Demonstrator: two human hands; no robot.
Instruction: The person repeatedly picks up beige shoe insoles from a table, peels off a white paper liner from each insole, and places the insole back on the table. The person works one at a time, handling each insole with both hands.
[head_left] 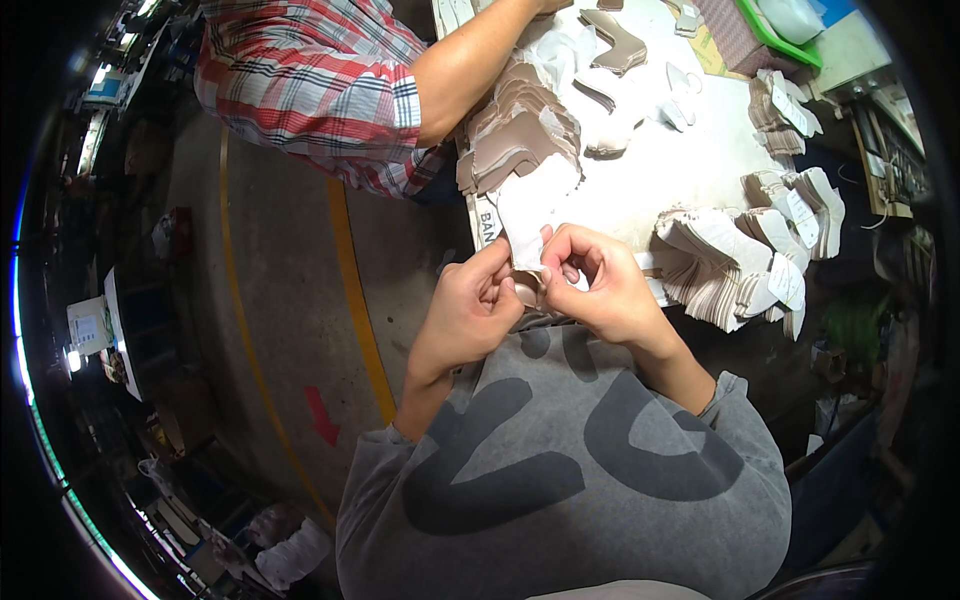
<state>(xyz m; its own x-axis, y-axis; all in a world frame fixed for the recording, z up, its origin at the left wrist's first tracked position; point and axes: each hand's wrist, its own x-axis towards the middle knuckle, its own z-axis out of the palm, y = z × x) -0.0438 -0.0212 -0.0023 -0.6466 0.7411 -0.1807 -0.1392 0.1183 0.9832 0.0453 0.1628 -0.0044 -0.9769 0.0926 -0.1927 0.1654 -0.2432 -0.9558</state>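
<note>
My left hand (465, 310) and my right hand (605, 285) meet at the table's near edge, close in front of my body. Both are closed in a pinch on a thin cut piece (525, 240), white on the side facing up, with a bit of brown showing below. The fingertips nearly touch at its lower edge and partly hide it. Just beyond, a pile of overlapping brown cut pieces (520, 140) lies along the table's left side. Whether they are leather or fabric I cannot tell.
Stacks of pale curved pieces (710, 260) line the right of the white table (630, 185). Loose brown pieces (615, 45) lie farther back, near a green tray (780, 40). A co-worker in a plaid sleeve (320, 90) reaches over the far left. Yellow lines (355, 270) mark the floor.
</note>
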